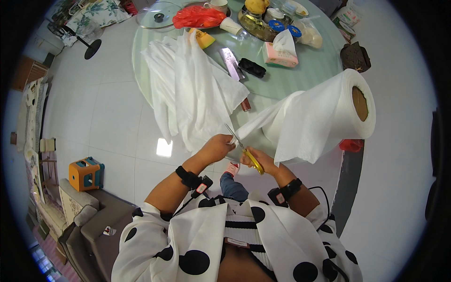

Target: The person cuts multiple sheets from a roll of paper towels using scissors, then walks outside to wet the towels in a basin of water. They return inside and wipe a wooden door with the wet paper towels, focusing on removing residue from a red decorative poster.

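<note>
A large roll of white soft fabric [312,115], with a cardboard core at its right end, lies on the near right part of the round glass table [141,61]. From it a gathered strip runs left toward my hands. My left hand [217,148] pinches the bunched white strip at the table's near edge. In my right hand [259,160] is a pair of scissors [255,164] with yellow handles. Their blades point up and left, beside the pinched strip; whether they touch it I cannot tell. A long loose white cloth [192,94] drapes over the table's left side, beyond my left hand.
Behind the cloth lie a cleaver [231,63], a black bundle [252,68] and a pumpkin wedge [203,39]. Farther back are a tissue box [280,56], a paper cup [230,26], a red plastic bag [199,17] and a glass lid [152,15]. An orange stool [84,175] stands left.
</note>
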{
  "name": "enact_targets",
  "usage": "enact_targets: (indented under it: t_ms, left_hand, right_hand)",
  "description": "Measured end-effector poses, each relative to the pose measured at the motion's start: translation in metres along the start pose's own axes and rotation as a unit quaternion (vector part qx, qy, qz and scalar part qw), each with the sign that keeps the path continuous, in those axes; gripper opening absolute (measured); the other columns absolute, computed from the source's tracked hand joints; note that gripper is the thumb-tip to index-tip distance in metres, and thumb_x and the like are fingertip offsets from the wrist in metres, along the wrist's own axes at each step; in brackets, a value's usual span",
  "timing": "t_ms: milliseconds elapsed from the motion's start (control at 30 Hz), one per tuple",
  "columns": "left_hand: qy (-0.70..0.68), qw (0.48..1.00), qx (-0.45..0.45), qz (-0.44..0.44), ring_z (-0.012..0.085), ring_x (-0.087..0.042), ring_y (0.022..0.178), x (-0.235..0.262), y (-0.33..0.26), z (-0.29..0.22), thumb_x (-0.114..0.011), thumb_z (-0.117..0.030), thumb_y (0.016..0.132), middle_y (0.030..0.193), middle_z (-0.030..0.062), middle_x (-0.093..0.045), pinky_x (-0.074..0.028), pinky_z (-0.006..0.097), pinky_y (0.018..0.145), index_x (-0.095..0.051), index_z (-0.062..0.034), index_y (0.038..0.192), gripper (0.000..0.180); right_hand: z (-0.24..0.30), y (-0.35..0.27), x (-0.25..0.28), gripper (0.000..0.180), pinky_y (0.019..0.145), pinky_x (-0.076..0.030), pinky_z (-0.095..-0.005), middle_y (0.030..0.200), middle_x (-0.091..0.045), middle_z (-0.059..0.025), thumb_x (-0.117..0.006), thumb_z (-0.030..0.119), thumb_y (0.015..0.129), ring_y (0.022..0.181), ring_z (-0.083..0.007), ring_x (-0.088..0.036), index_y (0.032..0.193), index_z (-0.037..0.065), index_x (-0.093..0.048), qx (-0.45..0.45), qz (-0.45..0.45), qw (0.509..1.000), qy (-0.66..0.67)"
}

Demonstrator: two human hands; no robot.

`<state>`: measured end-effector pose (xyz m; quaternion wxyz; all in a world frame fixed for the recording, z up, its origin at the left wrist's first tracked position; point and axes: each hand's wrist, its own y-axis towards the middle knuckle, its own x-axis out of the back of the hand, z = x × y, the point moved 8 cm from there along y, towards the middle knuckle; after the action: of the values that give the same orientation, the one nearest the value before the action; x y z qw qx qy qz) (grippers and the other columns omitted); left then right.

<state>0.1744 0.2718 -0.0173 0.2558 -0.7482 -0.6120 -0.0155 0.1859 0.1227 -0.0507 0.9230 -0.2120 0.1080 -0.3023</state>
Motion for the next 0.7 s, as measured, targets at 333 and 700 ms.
enact_targets:
  t_ms: [333, 700]
  left_hand:
    - [0.133, 0.988, -0.081, 0.015, 0.0430, -0.057, 0.074, -0.006, -0.005, -0.010, -0.061, -0.019, 0.084, 0.079, 0.0249, -0.060, -0.046, 0.045, 0.069, -0.062, 0.0022, 0.090, 0.022]
    - [-0.256, 0.956, 0.082, 0.120, 0.0105, -0.055, 0.062, 0.042, -0.054, -0.073, -0.062, -0.024, 0.092, 0.079, 0.0024, -0.060, -0.045, 0.025, 0.054, -0.063, 0.0010, 0.102, 0.027]
  right_hand:
    - [0.019, -0.004, -0.001, 0.049, 0.043, -0.036, -0.0231, 0.058, -0.049, 0.0014, -0.077, 0.049, 0.077, 0.046, -0.0079, -0.045, 0.078, 0.002, -0.061, 0.052, -0.083, 0.995, 0.009]
    - [0.003, -0.029, 0.006, 0.033, 0.058, -0.040, -0.0207, 0.074, -0.053, 0.0027, -0.057, 0.041, 0.094, 0.063, -0.0059, -0.048, 0.088, 0.008, -0.056, -0.022, 0.054, 0.998, 0.022]
